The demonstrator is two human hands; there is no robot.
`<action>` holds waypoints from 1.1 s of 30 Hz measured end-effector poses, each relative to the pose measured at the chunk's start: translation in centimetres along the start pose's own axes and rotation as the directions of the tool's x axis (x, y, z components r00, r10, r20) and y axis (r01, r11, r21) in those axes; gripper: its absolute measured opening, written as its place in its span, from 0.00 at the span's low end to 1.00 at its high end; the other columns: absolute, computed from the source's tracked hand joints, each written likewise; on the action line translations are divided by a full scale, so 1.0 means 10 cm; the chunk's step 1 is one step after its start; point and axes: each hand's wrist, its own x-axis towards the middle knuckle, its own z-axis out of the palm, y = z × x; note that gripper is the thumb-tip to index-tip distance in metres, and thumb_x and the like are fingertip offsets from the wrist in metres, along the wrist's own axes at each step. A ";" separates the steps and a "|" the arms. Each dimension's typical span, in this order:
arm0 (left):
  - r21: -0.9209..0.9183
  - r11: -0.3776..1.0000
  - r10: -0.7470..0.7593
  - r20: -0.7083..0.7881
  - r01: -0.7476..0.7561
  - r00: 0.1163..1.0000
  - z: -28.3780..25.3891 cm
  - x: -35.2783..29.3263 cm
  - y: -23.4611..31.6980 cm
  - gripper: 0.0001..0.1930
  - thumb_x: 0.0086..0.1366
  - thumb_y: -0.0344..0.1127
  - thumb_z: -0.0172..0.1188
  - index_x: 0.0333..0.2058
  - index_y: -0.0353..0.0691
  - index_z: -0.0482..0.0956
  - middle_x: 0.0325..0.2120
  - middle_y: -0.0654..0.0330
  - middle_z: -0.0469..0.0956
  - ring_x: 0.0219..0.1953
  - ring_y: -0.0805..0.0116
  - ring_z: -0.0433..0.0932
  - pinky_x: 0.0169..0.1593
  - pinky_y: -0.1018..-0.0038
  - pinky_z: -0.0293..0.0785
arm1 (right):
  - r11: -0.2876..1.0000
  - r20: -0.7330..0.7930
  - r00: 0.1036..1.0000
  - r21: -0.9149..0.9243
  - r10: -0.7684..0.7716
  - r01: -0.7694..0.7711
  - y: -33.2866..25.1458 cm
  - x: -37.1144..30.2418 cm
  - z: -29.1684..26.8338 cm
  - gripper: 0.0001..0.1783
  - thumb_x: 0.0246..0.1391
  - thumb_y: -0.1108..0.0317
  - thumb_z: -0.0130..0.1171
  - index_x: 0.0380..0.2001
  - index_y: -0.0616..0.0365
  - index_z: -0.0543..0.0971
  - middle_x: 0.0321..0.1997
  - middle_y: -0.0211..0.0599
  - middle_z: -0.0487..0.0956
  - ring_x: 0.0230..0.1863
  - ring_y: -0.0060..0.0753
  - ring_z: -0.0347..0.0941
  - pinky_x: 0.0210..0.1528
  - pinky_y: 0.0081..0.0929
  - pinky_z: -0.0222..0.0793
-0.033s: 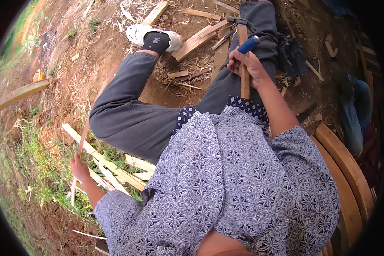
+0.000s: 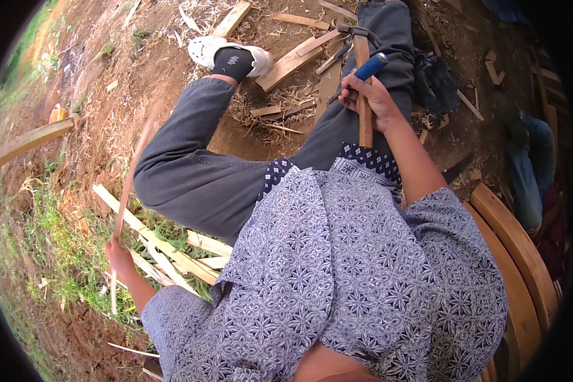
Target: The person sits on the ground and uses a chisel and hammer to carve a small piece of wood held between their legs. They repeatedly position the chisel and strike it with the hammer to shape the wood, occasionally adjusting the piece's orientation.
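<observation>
My left hand (image 2: 117, 253), out at the left, is closed round a long thin wooden strip (image 2: 132, 175). The strip rises past my bent knee, its upper end smeared by motion. Over my other thigh, my right hand (image 2: 377, 105) is closed round a claw hammer (image 2: 365, 121) by its wooden handle, the metal head pointing away from me. The same hand also grips a tool with a blue handle (image 2: 370, 66), lying across the hammer. Its working end is mostly hidden, so its kind cannot be made out.
Pale wooden strips (image 2: 172, 254) lie in the grass beside my left arm. Cut wood pieces (image 2: 293, 63) and shavings cover the soil near my white shoe (image 2: 204, 51). Curved planks (image 2: 516, 248) stand at the right, a dark plastic bag (image 2: 434, 83) beyond my leg. A curved beam (image 2: 25, 148) juts in from the left.
The strip in my left hand has swung a little to the left, clear of my knee. My right hand and its tools look the same.
</observation>
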 end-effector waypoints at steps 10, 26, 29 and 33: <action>-0.988 0.146 0.091 -0.038 -0.051 0.995 -1.00 1.08 2.02 0.25 0.78 0.42 0.52 0.69 0.39 0.66 0.64 0.52 0.72 0.60 0.61 0.76 0.63 0.64 0.71 | 1.000 0.006 1.000 -0.001 -0.008 0.008 -0.05 -0.03 0.00 0.16 0.64 0.61 0.68 0.46 0.53 0.72 0.44 0.35 0.81 0.37 0.22 0.81 0.48 0.30 0.84; -0.562 0.351 0.755 -0.304 -0.749 0.581 -1.05 0.77 6.66 0.17 0.66 0.34 0.59 0.53 0.44 0.80 0.43 0.46 0.84 0.46 0.43 0.83 0.51 0.53 0.79 | 0.996 0.024 1.000 0.090 -0.020 0.017 0.05 -0.20 0.26 0.17 0.63 0.65 0.68 0.45 0.54 0.69 0.40 0.34 0.81 0.33 0.17 0.78 0.50 0.30 0.83; -0.590 0.407 0.744 -0.229 -0.697 0.628 -0.97 0.93 6.54 0.15 0.66 0.32 0.57 0.51 0.44 0.83 0.39 0.46 0.85 0.42 0.39 0.83 0.51 0.53 0.79 | 0.995 0.039 0.999 0.092 -0.030 0.026 0.06 -0.22 0.27 0.16 0.64 0.64 0.68 0.44 0.53 0.70 0.39 0.32 0.80 0.32 0.16 0.78 0.50 0.31 0.82; -0.833 0.347 0.672 -0.101 -0.432 0.734 -0.47 1.13 6.06 0.14 0.73 0.33 0.56 0.51 0.35 0.83 0.33 0.52 0.87 0.30 0.60 0.87 0.37 0.65 0.83 | 0.987 0.087 0.995 0.156 -0.039 0.025 0.03 -0.22 0.30 0.16 0.64 0.62 0.68 0.43 0.51 0.69 0.37 0.29 0.79 0.32 0.15 0.76 0.51 0.30 0.82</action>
